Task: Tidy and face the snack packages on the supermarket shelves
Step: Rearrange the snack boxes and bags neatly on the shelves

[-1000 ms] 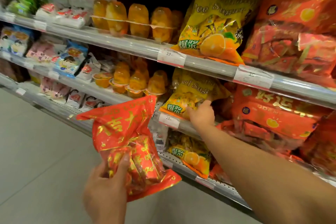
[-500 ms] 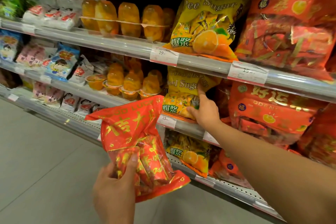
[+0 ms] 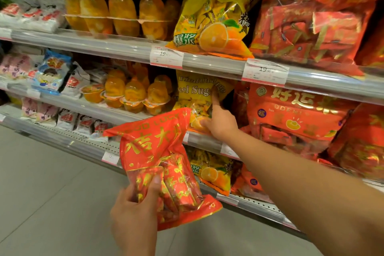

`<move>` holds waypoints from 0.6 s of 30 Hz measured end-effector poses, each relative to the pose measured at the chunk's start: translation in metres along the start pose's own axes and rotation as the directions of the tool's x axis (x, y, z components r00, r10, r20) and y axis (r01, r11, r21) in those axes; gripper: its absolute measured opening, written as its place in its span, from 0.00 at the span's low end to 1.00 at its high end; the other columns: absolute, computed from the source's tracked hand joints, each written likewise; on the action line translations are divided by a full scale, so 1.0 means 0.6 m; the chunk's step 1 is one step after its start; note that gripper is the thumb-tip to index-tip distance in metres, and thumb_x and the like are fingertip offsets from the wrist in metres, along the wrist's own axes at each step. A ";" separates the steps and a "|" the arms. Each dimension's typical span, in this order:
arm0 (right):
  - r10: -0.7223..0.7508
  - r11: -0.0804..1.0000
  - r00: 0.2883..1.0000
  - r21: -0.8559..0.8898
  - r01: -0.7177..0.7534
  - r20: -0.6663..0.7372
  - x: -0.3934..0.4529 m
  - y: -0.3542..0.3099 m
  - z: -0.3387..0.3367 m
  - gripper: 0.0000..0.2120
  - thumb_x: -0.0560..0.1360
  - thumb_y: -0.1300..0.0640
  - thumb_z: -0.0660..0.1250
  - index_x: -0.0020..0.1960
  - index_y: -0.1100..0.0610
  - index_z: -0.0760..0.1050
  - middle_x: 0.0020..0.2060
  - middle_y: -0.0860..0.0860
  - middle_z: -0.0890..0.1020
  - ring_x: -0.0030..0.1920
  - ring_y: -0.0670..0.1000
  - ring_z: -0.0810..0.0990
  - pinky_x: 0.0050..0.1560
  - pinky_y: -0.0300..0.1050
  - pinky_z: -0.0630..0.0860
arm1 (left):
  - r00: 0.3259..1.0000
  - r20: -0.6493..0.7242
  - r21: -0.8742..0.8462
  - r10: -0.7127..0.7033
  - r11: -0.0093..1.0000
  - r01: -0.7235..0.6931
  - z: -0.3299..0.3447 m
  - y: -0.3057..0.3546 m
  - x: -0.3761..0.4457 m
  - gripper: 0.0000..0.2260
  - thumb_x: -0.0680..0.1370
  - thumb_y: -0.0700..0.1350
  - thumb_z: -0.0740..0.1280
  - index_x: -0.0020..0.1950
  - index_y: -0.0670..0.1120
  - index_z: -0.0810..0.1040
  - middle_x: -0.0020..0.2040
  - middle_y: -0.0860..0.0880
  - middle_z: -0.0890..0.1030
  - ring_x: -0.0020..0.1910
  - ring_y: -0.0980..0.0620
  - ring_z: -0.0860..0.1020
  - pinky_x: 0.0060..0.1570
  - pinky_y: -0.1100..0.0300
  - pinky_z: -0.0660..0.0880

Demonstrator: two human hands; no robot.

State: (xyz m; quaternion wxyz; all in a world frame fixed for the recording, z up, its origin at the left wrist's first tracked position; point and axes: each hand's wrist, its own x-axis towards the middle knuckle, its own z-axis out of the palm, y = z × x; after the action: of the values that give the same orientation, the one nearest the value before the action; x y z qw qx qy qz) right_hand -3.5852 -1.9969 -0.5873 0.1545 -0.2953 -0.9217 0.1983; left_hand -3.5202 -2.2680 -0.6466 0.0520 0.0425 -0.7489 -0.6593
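Left hand [image 3: 133, 212] grips red candy bag [image 3: 162, 164] at lower corner, held off shelf. Right hand [image 3: 220, 121] presses yellow orange-peel bag [image 3: 197, 93] on middle shelf, forefinger extended up its face. Bags judged light, soft, slippery film; grip the edges.

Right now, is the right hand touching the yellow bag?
Touching. The head view shows the right hand with its finger pressed against the yellow bag.
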 end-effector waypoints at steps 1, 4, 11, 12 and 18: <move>-0.028 0.996 0.998 0.087 0.033 -0.057 -0.025 0.004 0.002 0.49 0.77 0.47 0.71 0.81 0.42 0.36 0.59 0.58 0.80 0.57 0.61 0.81 0.57 0.56 0.79 | 1.000 0.004 -0.003 -0.009 1.000 0.009 0.004 -0.007 0.001 0.15 0.60 0.70 0.70 0.40 0.63 0.77 0.40 0.51 0.81 0.40 0.58 0.77 0.38 0.57 0.70; -0.111 0.894 0.975 0.409 0.183 -0.195 -0.124 0.024 0.005 0.33 0.80 0.46 0.67 0.80 0.47 0.57 0.70 0.50 0.75 0.68 0.49 0.74 0.66 0.51 0.73 | 1.000 0.025 0.001 -0.004 1.000 0.004 0.016 -0.028 0.002 0.28 0.60 0.72 0.70 0.53 0.58 0.85 0.42 0.51 0.83 0.42 0.53 0.80 0.42 0.53 0.74; -0.137 0.727 0.947 0.679 -0.103 0.290 -0.292 0.041 -0.029 0.39 0.62 0.23 0.70 0.70 0.34 0.67 0.61 0.35 0.81 0.62 0.38 0.79 0.66 0.47 0.75 | 0.955 0.217 -0.052 0.203 0.979 -0.197 0.046 -0.016 -0.037 0.15 0.64 0.62 0.81 0.44 0.59 0.82 0.37 0.49 0.80 0.36 0.51 0.81 0.36 0.60 0.78; -0.098 0.738 0.956 0.665 -0.117 0.277 -0.304 0.047 -0.036 0.42 0.60 0.24 0.73 0.70 0.34 0.65 0.61 0.34 0.80 0.61 0.36 0.78 0.66 0.44 0.74 | 0.930 0.265 -0.035 0.255 0.966 -0.255 0.055 -0.016 -0.045 0.14 0.65 0.60 0.81 0.44 0.58 0.81 0.38 0.49 0.79 0.36 0.53 0.80 0.36 0.64 0.76; 0.158 0.655 0.983 0.734 -0.178 0.098 -0.349 0.119 -0.073 0.41 0.55 0.40 0.85 0.64 0.39 0.69 0.53 0.31 0.82 0.54 0.32 0.80 0.54 0.31 0.76 | 0.649 0.641 0.009 0.409 0.842 -0.539 0.106 -0.028 -0.101 0.34 0.64 0.70 0.74 0.64 0.53 0.74 0.54 0.55 0.72 0.56 0.52 0.76 0.54 0.54 0.76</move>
State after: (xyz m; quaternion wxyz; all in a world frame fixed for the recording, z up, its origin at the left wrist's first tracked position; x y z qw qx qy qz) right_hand -3.3704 -2.0586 -0.6167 0.2300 -0.2888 -0.7328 0.5716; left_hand -3.4689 -2.1997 -0.6728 -0.0286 -0.3680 -0.7697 -0.5208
